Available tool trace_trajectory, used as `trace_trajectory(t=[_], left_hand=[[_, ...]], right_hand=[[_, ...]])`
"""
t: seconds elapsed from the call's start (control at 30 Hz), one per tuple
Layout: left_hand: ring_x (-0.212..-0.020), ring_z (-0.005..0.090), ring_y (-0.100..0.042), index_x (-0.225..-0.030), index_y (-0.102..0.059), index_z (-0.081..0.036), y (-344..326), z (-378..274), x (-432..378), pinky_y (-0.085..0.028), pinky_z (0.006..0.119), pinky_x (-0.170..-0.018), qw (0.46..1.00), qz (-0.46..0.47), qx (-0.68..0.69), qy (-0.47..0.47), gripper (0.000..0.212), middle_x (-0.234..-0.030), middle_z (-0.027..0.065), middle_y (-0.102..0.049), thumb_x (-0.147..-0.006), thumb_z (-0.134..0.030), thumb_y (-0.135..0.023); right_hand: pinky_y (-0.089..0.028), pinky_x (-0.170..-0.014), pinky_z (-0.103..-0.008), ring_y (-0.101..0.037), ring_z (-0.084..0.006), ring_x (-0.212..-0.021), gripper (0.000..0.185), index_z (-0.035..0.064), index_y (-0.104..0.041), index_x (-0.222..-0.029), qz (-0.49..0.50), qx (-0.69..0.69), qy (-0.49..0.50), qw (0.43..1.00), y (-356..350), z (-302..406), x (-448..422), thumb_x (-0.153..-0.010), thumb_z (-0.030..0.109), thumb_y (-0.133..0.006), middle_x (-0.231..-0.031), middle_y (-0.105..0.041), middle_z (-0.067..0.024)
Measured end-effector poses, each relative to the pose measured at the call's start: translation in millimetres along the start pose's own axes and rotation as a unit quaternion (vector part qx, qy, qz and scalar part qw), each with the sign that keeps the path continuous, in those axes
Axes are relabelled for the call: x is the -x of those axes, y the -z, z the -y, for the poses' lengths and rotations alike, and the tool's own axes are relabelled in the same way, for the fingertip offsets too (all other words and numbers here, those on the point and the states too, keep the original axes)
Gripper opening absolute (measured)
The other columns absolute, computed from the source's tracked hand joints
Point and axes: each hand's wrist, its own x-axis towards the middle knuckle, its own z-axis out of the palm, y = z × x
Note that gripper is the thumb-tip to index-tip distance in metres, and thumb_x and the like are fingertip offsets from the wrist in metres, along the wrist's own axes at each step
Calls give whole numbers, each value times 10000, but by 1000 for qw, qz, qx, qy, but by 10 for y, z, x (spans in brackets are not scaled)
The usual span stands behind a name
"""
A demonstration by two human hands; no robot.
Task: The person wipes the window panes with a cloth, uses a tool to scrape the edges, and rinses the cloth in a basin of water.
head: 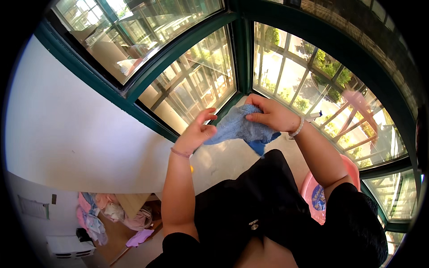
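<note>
A blue terry cloth (246, 125) hangs from my right hand (273, 114), pinched between thumb and fingers above the sill in the window corner. A darker blue part of the cloth dangles at its lower end. My left hand (197, 130) is at the cloth's left edge, thumb and fingers apart; whether it touches the cloth is hard to tell. Beyond both hands stand the glass panes (197, 77) in a dark green window frame (243, 53). Just past my right wrist is a white spray bottle's nozzle with a blue tip (313, 116), mostly hidden.
A pink plastic basin (310, 191) stands at the right beside my arm. A white wall (87, 124) fills the left. Clothes (115, 209) are heaped at the lower left, near a white box-like item (70, 246). Something small and yellow (192, 169) shows beside my left forearm.
</note>
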Motion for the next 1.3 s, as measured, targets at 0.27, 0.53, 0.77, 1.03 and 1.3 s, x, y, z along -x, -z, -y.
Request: trace_trajectory(t=[0.27, 0.53, 0.77, 1.03, 1.3], left_hand=[[-1312, 248, -348, -1224, -459, -58, -434, 316, -82, -311, 363, -1053, 975, 5, -101, -198, 746, -1427, 108, -370, -636, -290, -856], [-818, 73, -496, -1002, -514, -48, -598, 217, 5, -426, 226, -736, 997, 13, -65, -44, 441, -917, -9, -536, -688, -104, -818], [-765, 66, -523, -941, -581, -15, -459, -85, -24, -441, 223, -681, 986, -27, -160, -37, 255, -822, 2, -578, -753, -61, -747], [-781, 206, -600, -1048, -512, -32, -969, 19, -145, -501, 311, -666, 951, -188, 183, 166, 365, -935, 107, -582, -911, -370, -517], [-866, 108, -515, -972, -500, -25, -1058, 354, -83, -447, 260, -763, 958, -239, 154, -46, 181, -957, 48, -543, -858, -106, -615]], right_hand=[[-462, -704, -383, -625, -312, -821, 237, 140, -602, -1037, 109, 168, 62, 978, 35, 166, 25, -807, 162, -653, -886, -654, -106], [-476, -729, -404, -632, -308, -840, 247, 123, -613, -985, 31, 232, 110, 966, 220, 111, 194, -745, 114, -671, -864, -661, -88], [-482, -642, -405, -629, -314, -760, 255, 103, -602, -902, -30, 434, -100, 895, 312, -261, 219, -740, 269, -708, -766, -642, -127], [-514, -755, -367, -655, -319, -816, 507, 22, -640, -1030, -127, 6, -119, 985, -539, -314, 412, -781, 462, -677, -889, -666, -192], [-443, -875, -259, -548, -137, -1045, 467, 58, -561, -1235, -262, -146, -176, 938, -781, -847, 524, -977, 427, -439, -1117, -614, -71]])
